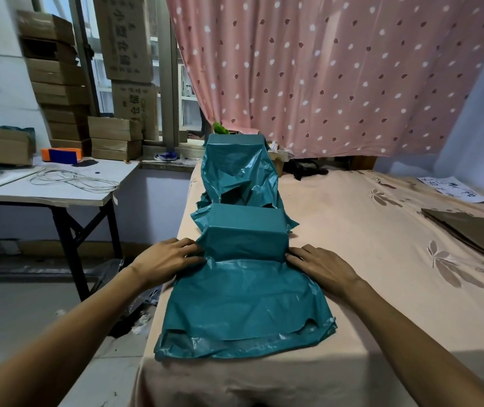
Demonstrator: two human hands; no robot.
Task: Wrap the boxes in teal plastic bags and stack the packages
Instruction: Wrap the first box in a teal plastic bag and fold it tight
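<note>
Bagged box (pixel 242 230): on the bed (pixel 381 259), near edge, pushed to the bag's closed end, probably.
Left hand (pixel 167 257): flat, fingers spread, pinning plastic beside the box.
Right hand (pixel 320 265): same, opposite side.
Loose bag flap (pixel 243 312): spread toward the person, ready for folding.

Single head-worn wide-angle view, facing forward and down, close over bed (pixel 381 259)

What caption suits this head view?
Both hands, left hand and right hand, press beside a teal-bagged box on the bed.
</note>
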